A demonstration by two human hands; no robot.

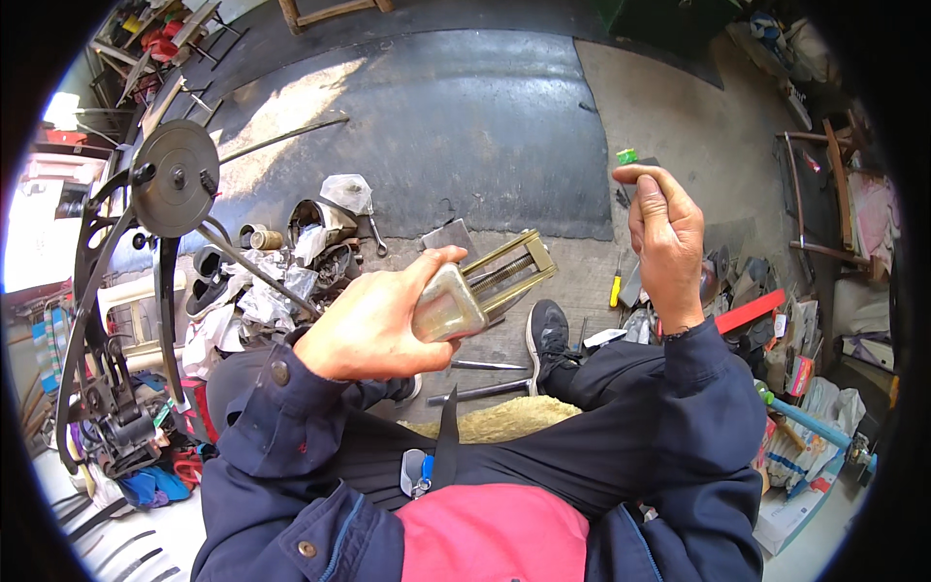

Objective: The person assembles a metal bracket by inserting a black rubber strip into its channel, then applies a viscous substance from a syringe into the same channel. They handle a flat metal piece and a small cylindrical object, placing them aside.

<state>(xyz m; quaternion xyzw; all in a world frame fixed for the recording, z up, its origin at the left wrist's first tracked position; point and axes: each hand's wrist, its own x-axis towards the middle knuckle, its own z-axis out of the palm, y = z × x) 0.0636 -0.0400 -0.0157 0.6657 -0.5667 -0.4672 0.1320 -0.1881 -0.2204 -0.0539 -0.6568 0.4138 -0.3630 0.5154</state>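
Observation:
My left hand is closed around a metal device with a rounded, dull body and a brass-coloured rectangular frame. Inside the frame runs a coiled or threaded rod; the frame points up and to the right, over the floor between my feet. Raised to the right and apart from the device, my right hand has its fingers curled and pinched together. What it holds, if anything, I cannot make out. A small green thing and a dark piece show just beyond its fingertips.
A hand-cranked machine with a round wheel stands at left. Scraps and shoes pile beside it. A yellow-handled screwdriver lies near my right hand. A hammer lies by my shoe. Dark matting covers the floor ahead.

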